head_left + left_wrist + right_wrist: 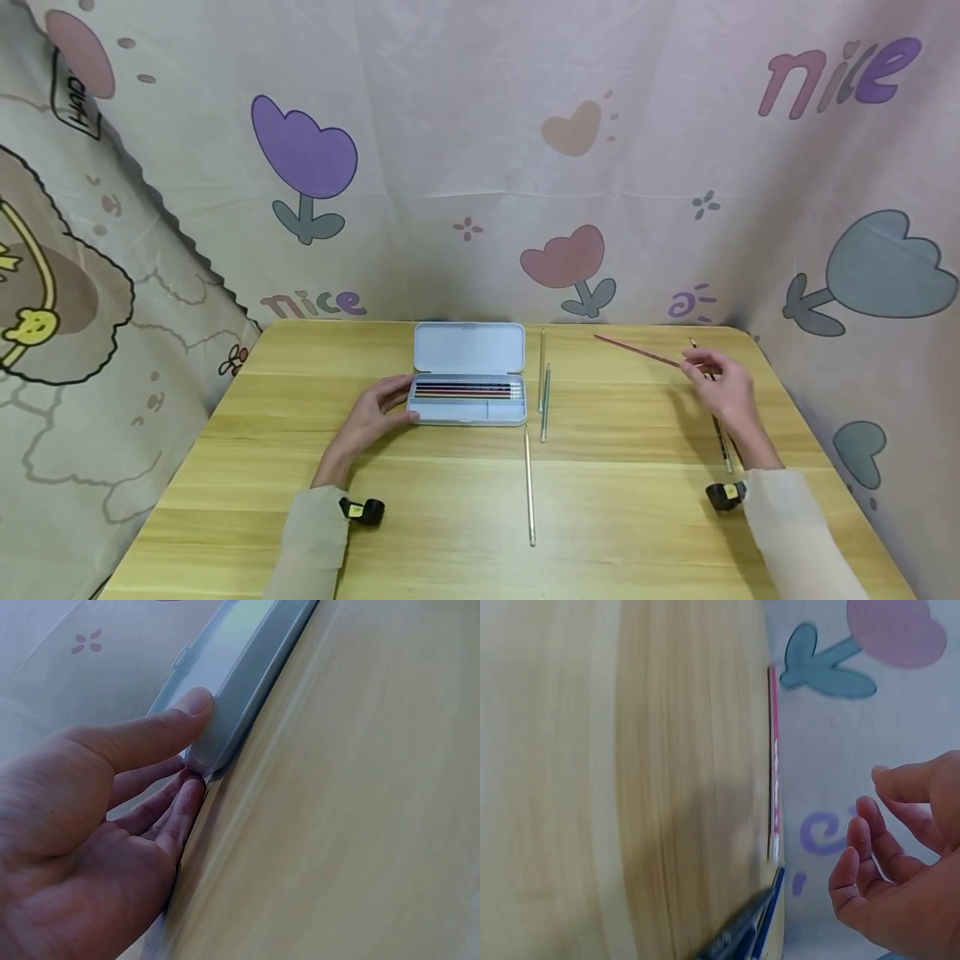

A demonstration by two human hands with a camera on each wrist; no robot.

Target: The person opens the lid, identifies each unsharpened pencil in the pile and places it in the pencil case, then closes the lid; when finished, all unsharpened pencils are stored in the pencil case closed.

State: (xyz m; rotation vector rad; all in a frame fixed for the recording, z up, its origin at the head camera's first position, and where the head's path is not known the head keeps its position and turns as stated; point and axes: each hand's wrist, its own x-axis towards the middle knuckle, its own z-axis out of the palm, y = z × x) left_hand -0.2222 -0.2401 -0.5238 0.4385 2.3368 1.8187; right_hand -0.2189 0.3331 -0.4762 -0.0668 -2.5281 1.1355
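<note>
My left hand grips the left end of a pale blue pencil case. In the left wrist view the thumb lies on the side of the case, with the other fingers round its corner. The case's lid stands raised at the back, and several pencils lie in its rear compartment. My right hand hovers above the table at the right, fingers loosely bent and holding nothing. Near its fingertips a red pencil lies on the table. Dark pencils lie beneath this hand, partly hidden.
Just right of the case lie two pencils, one yellowish and one greenish. A pale pencil lies nearer the front of the wooden table. A printed curtain hangs along the back edge.
</note>
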